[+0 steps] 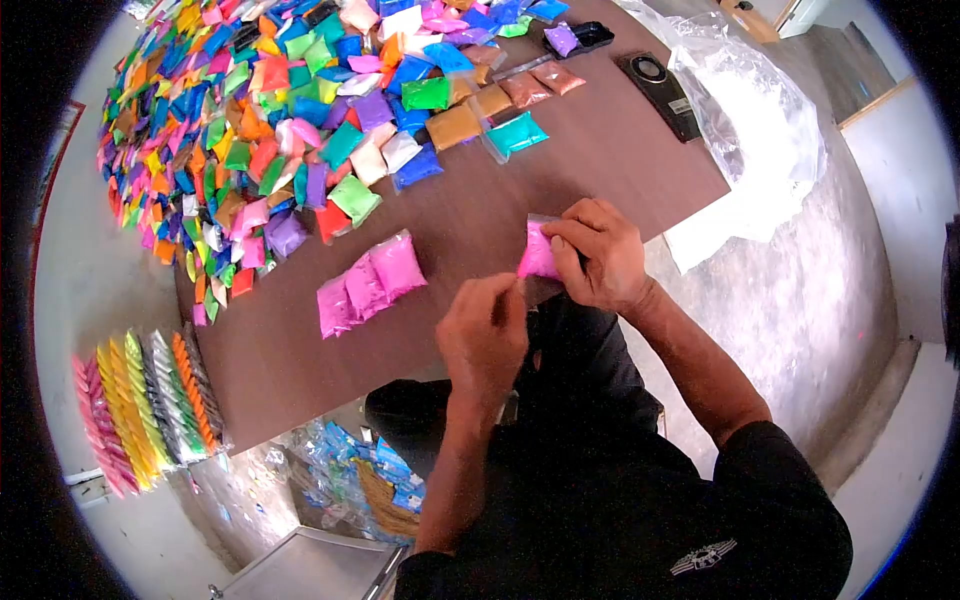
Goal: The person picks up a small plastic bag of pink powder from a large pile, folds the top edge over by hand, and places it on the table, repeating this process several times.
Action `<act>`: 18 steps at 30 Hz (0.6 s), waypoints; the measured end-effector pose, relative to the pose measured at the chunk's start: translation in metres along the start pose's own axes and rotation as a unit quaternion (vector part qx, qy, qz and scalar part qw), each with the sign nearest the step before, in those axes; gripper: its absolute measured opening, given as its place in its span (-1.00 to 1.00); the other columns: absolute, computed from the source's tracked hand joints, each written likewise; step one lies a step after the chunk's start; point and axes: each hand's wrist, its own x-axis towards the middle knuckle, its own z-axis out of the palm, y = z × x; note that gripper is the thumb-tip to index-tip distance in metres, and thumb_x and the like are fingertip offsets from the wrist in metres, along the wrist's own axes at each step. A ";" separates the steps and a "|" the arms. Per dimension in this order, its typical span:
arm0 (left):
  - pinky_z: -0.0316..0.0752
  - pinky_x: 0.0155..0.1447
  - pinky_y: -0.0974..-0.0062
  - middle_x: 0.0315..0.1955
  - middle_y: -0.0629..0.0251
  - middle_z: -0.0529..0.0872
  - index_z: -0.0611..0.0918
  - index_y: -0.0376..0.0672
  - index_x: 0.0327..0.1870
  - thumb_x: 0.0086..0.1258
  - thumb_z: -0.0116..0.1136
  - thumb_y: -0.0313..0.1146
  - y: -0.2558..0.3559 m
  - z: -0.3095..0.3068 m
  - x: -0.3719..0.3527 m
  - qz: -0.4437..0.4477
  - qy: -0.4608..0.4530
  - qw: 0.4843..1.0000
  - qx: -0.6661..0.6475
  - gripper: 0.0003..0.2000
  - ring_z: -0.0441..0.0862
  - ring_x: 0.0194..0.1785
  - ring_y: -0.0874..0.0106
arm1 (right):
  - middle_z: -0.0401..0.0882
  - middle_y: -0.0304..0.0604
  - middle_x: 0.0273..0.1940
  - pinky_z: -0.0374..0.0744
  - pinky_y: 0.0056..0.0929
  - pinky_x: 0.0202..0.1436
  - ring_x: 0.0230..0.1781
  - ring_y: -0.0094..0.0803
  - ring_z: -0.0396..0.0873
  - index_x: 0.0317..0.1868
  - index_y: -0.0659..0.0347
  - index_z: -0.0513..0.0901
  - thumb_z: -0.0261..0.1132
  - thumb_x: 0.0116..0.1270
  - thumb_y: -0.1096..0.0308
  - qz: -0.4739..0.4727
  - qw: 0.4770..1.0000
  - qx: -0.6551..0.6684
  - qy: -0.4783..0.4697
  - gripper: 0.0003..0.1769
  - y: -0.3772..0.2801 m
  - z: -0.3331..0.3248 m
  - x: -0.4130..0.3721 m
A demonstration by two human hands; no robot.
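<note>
A small clear bag of pink powder (pixel 538 252) is held up at the table's front edge. My right hand (pixel 602 252) is closed on its right side, thumb and fingers pressed against the plastic. At its lower left corner my left hand (pixel 485 322) is closed in a pinch, though the exact spot between the fingertips is hard to make out. Left of both hands, several pink powder bags (pixel 370 285) lie side by side on the brown table (pixel 480 210).
A large heap of colourful filled bags (pixel 290 110) covers the table's far left. A black scale-like device (pixel 660 90) and a black tray (pixel 590 38) lie at the far right. Clear plastic sheeting (pixel 750 130) hangs beyond the right edge. Twisted colourful packs (pixel 145 400) stand at the left.
</note>
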 end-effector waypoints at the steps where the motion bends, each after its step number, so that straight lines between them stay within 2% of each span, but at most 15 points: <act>1: 0.60 -0.19 0.33 -0.35 0.10 0.73 0.70 -0.25 -0.20 0.38 0.32 -0.49 0.003 0.003 -0.005 0.031 -0.017 0.999 0.004 -0.93 0.73 -0.32 0.19 | 0.65 -0.06 -0.32 0.64 -0.22 -0.20 -0.30 -0.09 0.65 -0.23 0.24 0.77 0.31 0.20 0.47 0.004 1.000 0.001 -0.006 -0.85 0.001 0.000 0.000; 5: 0.61 -0.22 0.31 -0.32 0.08 0.74 0.68 -0.23 -0.17 0.38 0.32 -0.50 -0.006 0.013 -0.011 0.085 -0.037 0.994 0.053 -0.92 0.74 -0.31 0.15 | 0.65 -0.06 -0.33 0.63 -0.22 -0.21 -0.31 -0.10 0.64 -0.26 0.23 0.77 0.34 0.18 0.51 -0.005 1.000 0.006 -0.005 -0.87 0.002 0.001 0.002; 9: 0.61 -0.22 0.29 -0.33 0.08 0.74 0.67 -0.23 -0.18 0.39 0.31 -0.50 -0.013 0.008 -0.012 0.040 -0.002 0.994 0.105 -0.93 0.74 -0.29 0.12 | 0.65 -0.07 -0.33 0.63 -0.22 -0.21 -0.31 -0.11 0.65 -0.27 0.24 0.77 0.37 0.17 0.52 0.005 1.000 0.000 -0.012 -0.88 0.002 0.003 0.002; 12: 0.61 -0.23 0.28 -0.34 0.09 0.73 0.68 -0.22 -0.18 0.39 0.31 -0.50 -0.013 0.005 -0.010 0.053 0.016 0.994 0.095 -0.93 0.74 -0.31 0.13 | 0.65 -0.07 -0.33 0.63 -0.23 -0.21 -0.31 -0.12 0.65 -0.26 0.25 0.77 0.37 0.17 0.52 -0.001 1.000 0.007 0.001 -0.88 0.003 0.004 0.001; 15: 0.61 -0.24 0.28 -0.35 0.11 0.72 0.68 -0.22 -0.19 0.39 0.31 -0.50 0.000 0.014 -0.014 0.099 -0.018 0.994 0.051 -0.94 0.73 -0.32 0.13 | 0.65 -0.08 -0.33 0.63 -0.24 -0.21 -0.31 -0.12 0.65 -0.26 0.24 0.77 0.37 0.17 0.51 0.001 1.000 0.000 0.000 -0.88 0.003 0.003 0.000; 18: 0.60 -0.25 0.28 -0.35 0.11 0.72 0.68 -0.22 -0.20 0.40 0.30 -0.49 -0.005 0.017 -0.014 0.074 -0.021 0.994 0.083 -0.95 0.73 -0.33 0.14 | 0.65 -0.08 -0.33 0.62 -0.24 -0.21 -0.31 -0.13 0.64 -0.26 0.23 0.77 0.37 0.17 0.51 0.001 1.000 0.002 0.002 -0.88 0.003 0.004 0.001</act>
